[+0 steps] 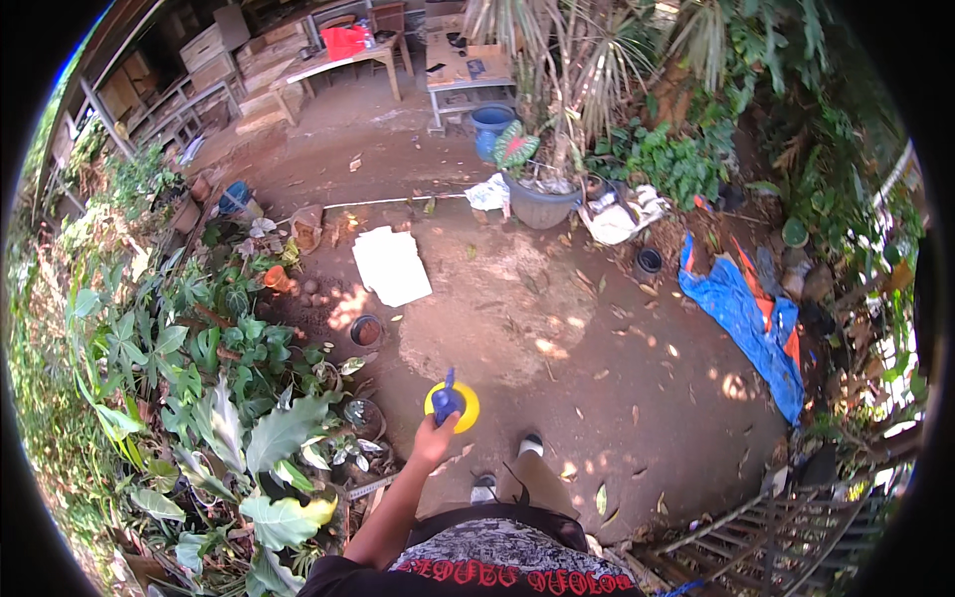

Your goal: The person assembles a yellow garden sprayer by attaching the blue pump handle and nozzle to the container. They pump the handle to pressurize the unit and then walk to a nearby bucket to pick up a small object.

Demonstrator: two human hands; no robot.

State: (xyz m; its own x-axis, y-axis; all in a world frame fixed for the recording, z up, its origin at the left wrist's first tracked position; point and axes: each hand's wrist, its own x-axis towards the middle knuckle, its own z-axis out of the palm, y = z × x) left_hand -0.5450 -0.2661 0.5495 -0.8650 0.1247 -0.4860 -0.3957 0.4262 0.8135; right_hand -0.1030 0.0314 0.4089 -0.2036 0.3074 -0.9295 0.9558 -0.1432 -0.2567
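The left hand (435,438) is wrapped tight around the blue trigger head of a yellow plastic spray bottle (453,405), held out over the packed brown dirt floor (557,348) just ahead of the person's two grey-toed shoes (530,445). The right hand does not show (only one forearm comes up from the near edge).

Left of the bottle, close by, small dark round plant pots (365,330) stand at the edge of a bed of broad green leaves (269,438). Farther off, a flat white rectangular sheet (391,266) lies on the ground. Beyond it a large grey-blue round planter (542,204) holds a palm-like plant and a red-and-green leaf. To the right lies a crumpled blue tarpaulin with orange edging (746,313), with a small black pot (649,262) near it. At the far end a wooden counter (333,62) carries a red box (345,40), stacked tan boxes (214,45) to its left.
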